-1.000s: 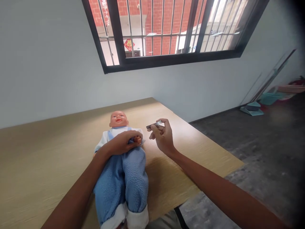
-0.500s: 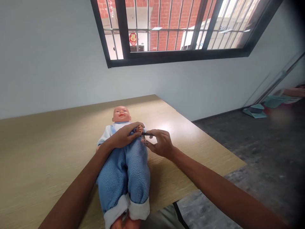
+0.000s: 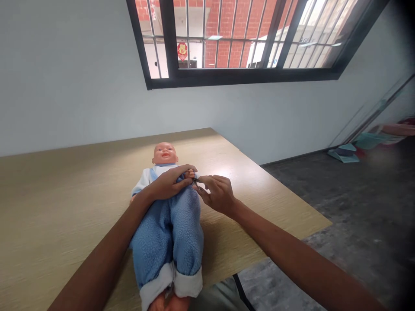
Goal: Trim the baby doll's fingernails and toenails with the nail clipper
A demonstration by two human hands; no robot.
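Observation:
A baby doll (image 3: 167, 224) in blue fleece overalls and a white top lies on its back on the table, head away from me. My left hand (image 3: 170, 183) rests over its chest, with the fingers closed around the doll's small hand (image 3: 189, 173). From the right, my right hand (image 3: 218, 192) pinches a small dark metal nail clipper (image 3: 196, 181) between thumb and forefinger. The clipper's tip is at the doll's fingers; whether it touches them I cannot tell. Part of the clipper is hidden by my fingers.
The wooden table (image 3: 71, 185) meets the wall at the back, and its right edge slants toward me. Above is a barred window (image 3: 240, 77). A light blue dustpan (image 3: 344, 153) lies on the dark floor at the right.
The clipper has turned slightly in my right hand, and my thumb and forefinger sit a little closer to the doll's fingers. My left hand keeps its hold. The view has shifted slightly.

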